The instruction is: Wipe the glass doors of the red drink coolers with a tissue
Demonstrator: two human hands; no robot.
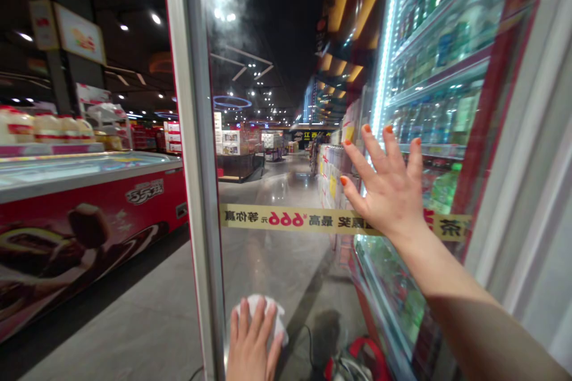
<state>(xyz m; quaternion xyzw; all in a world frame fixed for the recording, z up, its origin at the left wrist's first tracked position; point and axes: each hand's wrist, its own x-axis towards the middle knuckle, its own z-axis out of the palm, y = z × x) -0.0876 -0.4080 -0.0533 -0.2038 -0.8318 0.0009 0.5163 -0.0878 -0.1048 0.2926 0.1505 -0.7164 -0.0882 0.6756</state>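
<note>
In front of me stands a glass door (277,268) with a pale metal frame. Low on it, near the frame's left upright, my left hand (252,339) presses a white wipe (280,317) flat against the pane. The fingers lie extended over the wipe, whose edge shows around them. My right hand (395,184) rests on the glass higher up and to the right, fingers spread, holding nothing. A yellow sticker strip (328,221) with mirrored lettering runs across the door and passes behind my right hand.
A red ice cream freezer (98,208) stands at left, with white bottles (51,126) beyond it. Shelves of drink bottles (442,113) appear in or through the glass at right. Stacked boxes (232,141) stand farther back. A red-and-dark object (357,360) shows at the bottom.
</note>
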